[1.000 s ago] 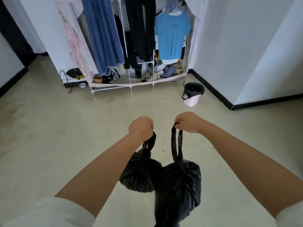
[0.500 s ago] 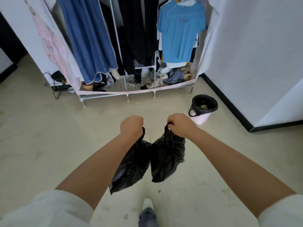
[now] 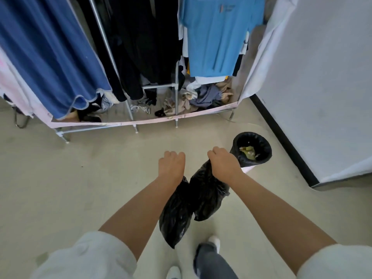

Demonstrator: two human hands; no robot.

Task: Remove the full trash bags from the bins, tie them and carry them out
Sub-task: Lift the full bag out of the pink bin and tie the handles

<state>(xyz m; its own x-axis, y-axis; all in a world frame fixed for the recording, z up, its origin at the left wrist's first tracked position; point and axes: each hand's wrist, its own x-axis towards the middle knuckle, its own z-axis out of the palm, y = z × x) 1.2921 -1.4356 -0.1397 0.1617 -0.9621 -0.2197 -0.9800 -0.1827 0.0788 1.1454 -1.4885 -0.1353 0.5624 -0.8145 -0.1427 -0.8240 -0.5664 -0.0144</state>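
Black plastic fills the middle of the view: two tied trash bags hang side by side and touch each other. The left hand (image 3: 171, 165) is curled into a fist around the top of the left bag (image 3: 175, 215), and the right hand (image 3: 223, 163) grips the neck of the right bag (image 3: 207, 196) in the same way. Just beyond the right hand stands a small bin (image 3: 251, 150) with a black liner over its rim and some yellowish rubbish inside. To the right of it a white wall (image 3: 322, 87) with a black baseboard closes that side. Ahead of both hands a metal clothes rack (image 3: 175, 97) blocks the way, with a blue shirt (image 3: 217, 37), dark clothes and a crumpled pile at its bottom. To the left of the left hand the beige floor (image 3: 70, 178) lies open. Below the bags a leg and white shoes (image 3: 174, 272) are seen.
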